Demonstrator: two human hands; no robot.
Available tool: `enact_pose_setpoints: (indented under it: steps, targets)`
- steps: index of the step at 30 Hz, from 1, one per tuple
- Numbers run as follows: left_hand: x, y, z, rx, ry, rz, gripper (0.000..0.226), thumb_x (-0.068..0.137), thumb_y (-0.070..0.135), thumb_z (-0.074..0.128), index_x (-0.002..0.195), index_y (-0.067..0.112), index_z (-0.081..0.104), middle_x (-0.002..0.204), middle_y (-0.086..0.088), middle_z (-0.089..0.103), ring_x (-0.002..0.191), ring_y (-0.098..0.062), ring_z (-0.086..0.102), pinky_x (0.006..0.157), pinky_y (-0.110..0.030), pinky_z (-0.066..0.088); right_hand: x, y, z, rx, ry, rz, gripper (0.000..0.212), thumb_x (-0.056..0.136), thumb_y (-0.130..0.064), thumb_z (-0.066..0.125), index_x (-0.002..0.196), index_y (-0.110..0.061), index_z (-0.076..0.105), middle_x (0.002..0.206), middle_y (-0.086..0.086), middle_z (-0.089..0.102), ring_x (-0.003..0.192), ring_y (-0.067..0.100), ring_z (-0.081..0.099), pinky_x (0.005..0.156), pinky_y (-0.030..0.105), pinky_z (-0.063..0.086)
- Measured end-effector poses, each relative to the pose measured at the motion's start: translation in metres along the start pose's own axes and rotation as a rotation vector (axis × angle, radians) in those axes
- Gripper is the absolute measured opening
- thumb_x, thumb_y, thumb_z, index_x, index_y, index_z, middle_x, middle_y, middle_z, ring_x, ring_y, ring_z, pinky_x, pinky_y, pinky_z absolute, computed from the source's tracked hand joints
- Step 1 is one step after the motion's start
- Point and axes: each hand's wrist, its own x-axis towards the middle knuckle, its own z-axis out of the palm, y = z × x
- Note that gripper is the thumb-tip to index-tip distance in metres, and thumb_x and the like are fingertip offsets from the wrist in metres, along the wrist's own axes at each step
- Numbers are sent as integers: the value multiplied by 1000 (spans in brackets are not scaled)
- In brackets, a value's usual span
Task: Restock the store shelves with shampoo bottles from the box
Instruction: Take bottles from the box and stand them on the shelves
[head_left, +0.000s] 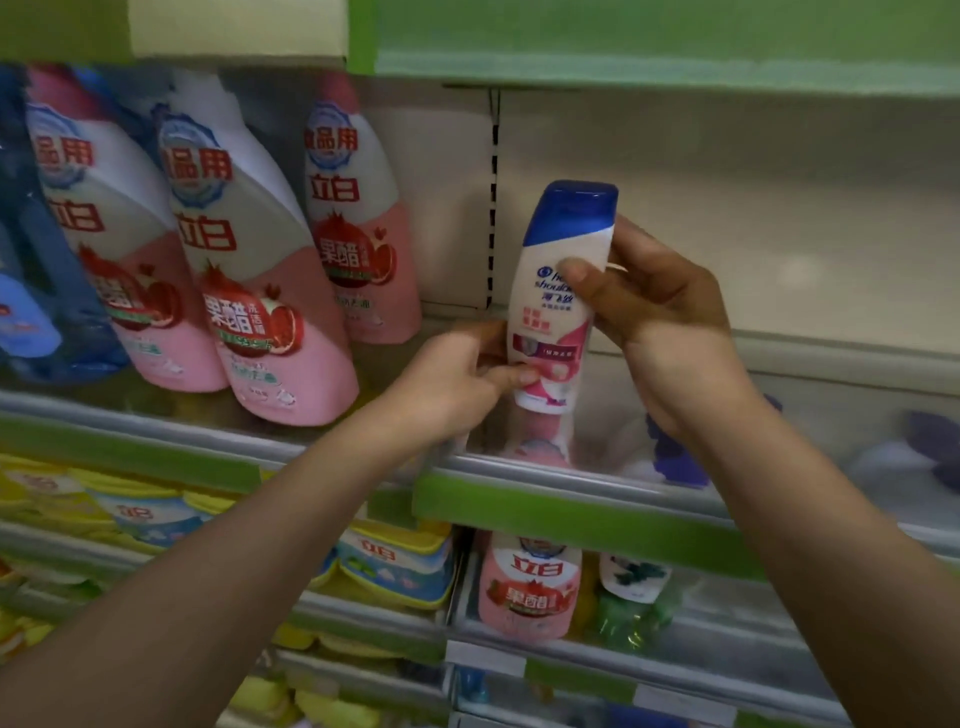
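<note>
- The shampoo bottle (558, 291) is upright, blue cap on top, in the middle of the frame, held just over the clear front rail (571, 470) of the shelf (779, 332). I cannot tell whether its base is already on the shelf or a little above it.
- What could go wrong: the base could catch on that rail on the way in, and then the bottle would tip forward out of the hands. That looks likeliest if it goes in too low.
- The bottle is tall and narrow, so if it is let go while leaning it could topple onto the shelf. The space to the right of centre is mostly bare, with nothing close by to prop it.
- To the left stand the big pink soap bottles (270, 280), tilted, the nearest one close to the left wrist. A careless elbow could knock them over.
- The right hand (660, 312) is curled round the upper half of the bottle, thumb across the label, fingers behind it. It seems to carry the weight.
- The left hand (462, 379) pinches the lower edge with curled fingertips, steadying the bottom.
- The box is not in view.
</note>
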Motion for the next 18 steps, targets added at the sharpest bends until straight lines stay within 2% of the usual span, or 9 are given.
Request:
enact_pose_setpoints:
  steps: [2,5,8,11,14,16,18]
  targets:
    - [11,-6,0,14,15,20,29,87,10,64,114,18,61,106,10,65,93,3,60,84,-4,44,10,7,-2,-5,-10,-3,44,88,-6,65,131,-6,57,114,11,71,104,26,68,89,39,57]
    - [28,-9,-1,15,1,13,25,87,10,64,112,11,62,111,0,69,102,-12,64,91,-24,50,26,15,-4,-22,-10,3,42,89,-11,66,130,-11,58,113,6,71,102,20,69,88,40,58]
    - [45,-10,-2,9,-2,29,20,87,9,63,107,8,63,102,1,69,92,-10,65,82,-17,51,42,22,-7,-32,-19,-8,42,89,-14,66,130,-12,59,113,6,71,103,21,69,86,38,58]
    - [61,-17,-3,31,34,36,20,88,11,63,106,19,64,101,6,68,94,-8,64,81,-16,48,56,29,-9,-32,-35,-24,42,89,-14,67,130,-10,58,114,13,70,104,27,68,85,40,58]
    - [73,-24,-4,-12,31,47,22,89,12,62,108,23,62,102,9,67,95,0,62,76,-10,45,71,33,-9,-80,29,-2,42,87,-16,70,128,-14,60,118,13,66,102,22,68,79,31,60]
    - [81,-28,-6,-22,33,74,25,88,10,61,113,17,62,108,4,68,100,-4,64,82,-14,48,81,36,-8,-111,49,6,42,87,-17,70,128,-15,61,119,13,63,101,20,68,81,31,60]
    - [89,-31,-7,-24,31,83,28,88,8,62,116,10,61,112,-3,68,104,-12,64,90,-23,49,87,37,-8,-118,48,5,43,87,-16,69,129,-14,60,118,14,62,101,20,68,83,31,59]
